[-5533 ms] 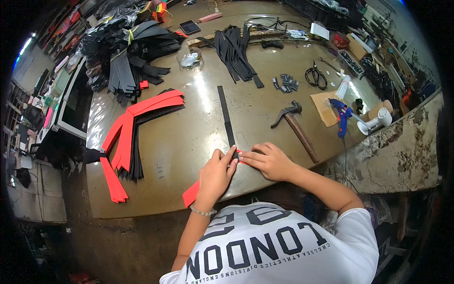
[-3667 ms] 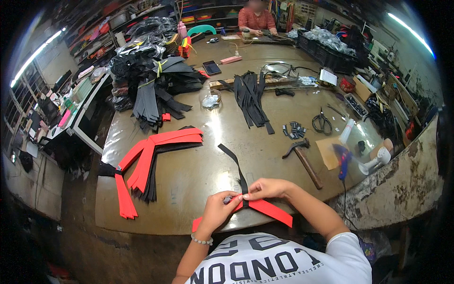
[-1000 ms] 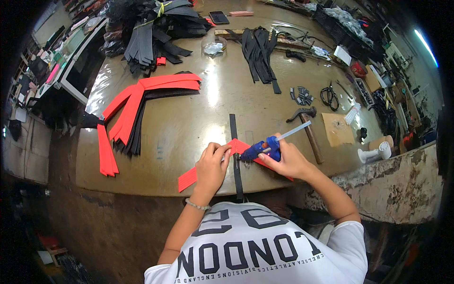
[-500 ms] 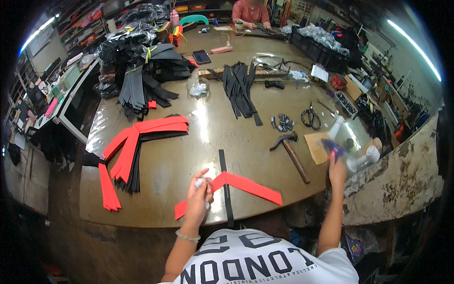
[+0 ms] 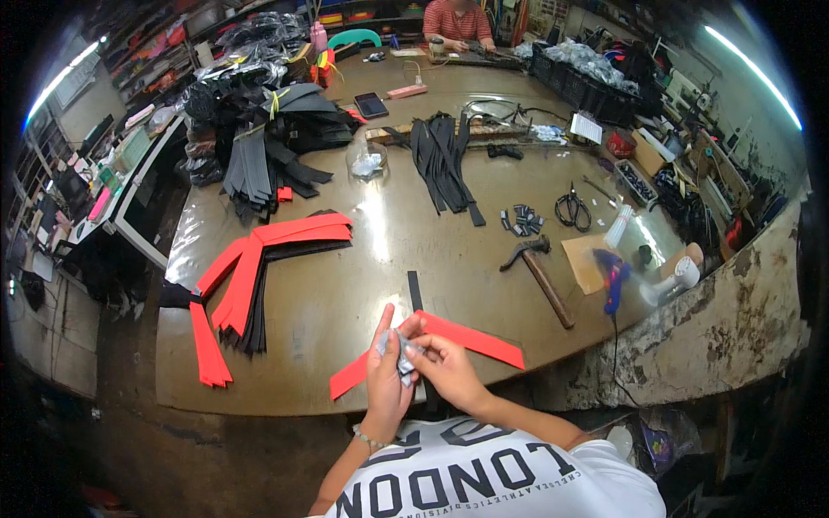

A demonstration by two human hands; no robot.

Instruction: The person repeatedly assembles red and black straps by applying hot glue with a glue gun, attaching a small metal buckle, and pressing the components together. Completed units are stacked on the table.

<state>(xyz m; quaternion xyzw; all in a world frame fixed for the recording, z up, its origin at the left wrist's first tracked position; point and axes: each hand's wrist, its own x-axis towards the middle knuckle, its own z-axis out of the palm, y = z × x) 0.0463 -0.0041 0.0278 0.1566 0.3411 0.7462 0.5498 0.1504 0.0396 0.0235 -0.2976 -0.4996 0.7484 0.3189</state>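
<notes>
My left hand (image 5: 390, 380) is closed round a crumpled grey-white bundle (image 5: 401, 354), its index finger pointing out. My right hand (image 5: 446, 369) pinches the same bundle from the right; I cannot make out its material. Just under both hands lies a bent red strip (image 5: 479, 337), shaped like a shallow upturned V. Its middle crosses a narrow black strip (image 5: 414, 287) running toward the table's near edge, partly hidden by my fingers. A blue and red glue gun (image 5: 614, 281) rests at the right, its cord hanging over the edge.
A hammer (image 5: 546, 283), black scissors (image 5: 572, 209) and small dark pieces (image 5: 522, 221) lie to the right. Red strips (image 5: 246, 285) over black ones lie left, with black strips (image 5: 440, 164) farther back. A person (image 5: 458, 26) sits at the far end.
My right hand has let go of the glue gun on the right and come across to the left hand. It now pinches the grey-white bundle there.
</notes>
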